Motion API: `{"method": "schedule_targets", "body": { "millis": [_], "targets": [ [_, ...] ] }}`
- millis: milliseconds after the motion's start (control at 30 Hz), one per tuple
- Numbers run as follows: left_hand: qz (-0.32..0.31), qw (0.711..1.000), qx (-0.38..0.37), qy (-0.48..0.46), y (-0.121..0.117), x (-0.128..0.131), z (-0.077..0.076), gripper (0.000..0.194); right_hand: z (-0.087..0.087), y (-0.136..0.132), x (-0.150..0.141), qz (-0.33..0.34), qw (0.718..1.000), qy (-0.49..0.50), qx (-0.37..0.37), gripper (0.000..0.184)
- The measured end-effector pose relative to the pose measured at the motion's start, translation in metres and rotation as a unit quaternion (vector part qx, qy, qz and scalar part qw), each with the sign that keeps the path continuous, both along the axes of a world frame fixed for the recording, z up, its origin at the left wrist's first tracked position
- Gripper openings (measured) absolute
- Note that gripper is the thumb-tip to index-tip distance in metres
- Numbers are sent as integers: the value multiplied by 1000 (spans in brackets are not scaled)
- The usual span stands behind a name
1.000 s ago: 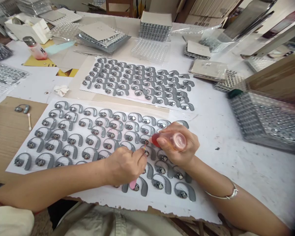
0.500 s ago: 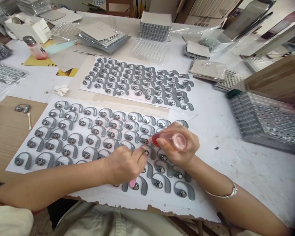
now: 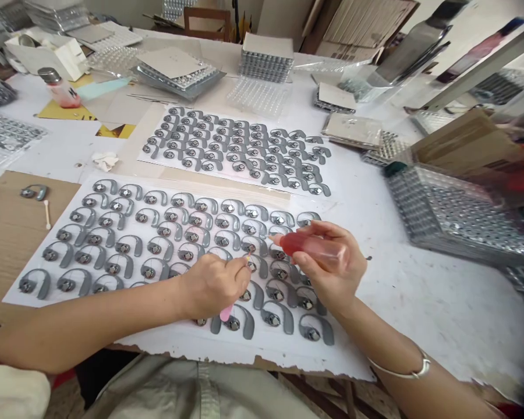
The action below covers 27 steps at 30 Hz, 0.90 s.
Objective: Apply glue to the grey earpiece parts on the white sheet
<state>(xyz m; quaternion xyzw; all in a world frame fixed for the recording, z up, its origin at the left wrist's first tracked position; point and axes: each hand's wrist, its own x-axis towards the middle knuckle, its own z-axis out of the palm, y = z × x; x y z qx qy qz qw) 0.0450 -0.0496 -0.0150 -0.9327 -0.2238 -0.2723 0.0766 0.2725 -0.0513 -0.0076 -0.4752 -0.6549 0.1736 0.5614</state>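
My left hand (image 3: 212, 285) pinches a thin swab with a pink handle (image 3: 226, 312), its pale tip resting among the grey ear-hook pieces (image 3: 275, 317). These pieces, each with a metal-centred round head, lie in rows on a white paper sheet (image 3: 288, 352). My right hand (image 3: 332, 262) grips a small translucent squeeze bottle (image 3: 314, 245) holding red liquid, lying almost level, nozzle pointing left. The bottle hovers above the sheet, a short way from the swab tip. My left hand hides several pieces beneath it.
A second sheet of grey pieces (image 3: 236, 151) lies beyond. Cardboard (image 3: 17, 244) sits under the near sheet's left side, with a loose piece (image 3: 34, 192) and a cotton bud (image 3: 47, 214) on it. Stacked transparent trays (image 3: 454, 215) stand to the right.
My view has shifted, moving the table up and left. My right hand has turned the bottle more level and drawn it slightly right. My left hand and swab have moved slightly left.
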Motion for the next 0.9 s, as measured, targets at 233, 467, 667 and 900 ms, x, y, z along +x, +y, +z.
{"method": "schedule_targets", "body": {
  "millis": [233,467,667,900],
  "targets": [
    [-13,1000,5,-18,0,1,2,17,-7,-5,3,52,985,-117,113,40],
    [-13,1000,22,-8,0,1,2,17,-8,-6,0,41,975,-160,149,35],
    [-9,999,33,-1,0,1,3,19,-10,-4,0,46,977,-155,137,37],
    [-8,999,31,1,0,0,3,19,-6,-3,-2,51,976,-165,130,36]
  ]
}}
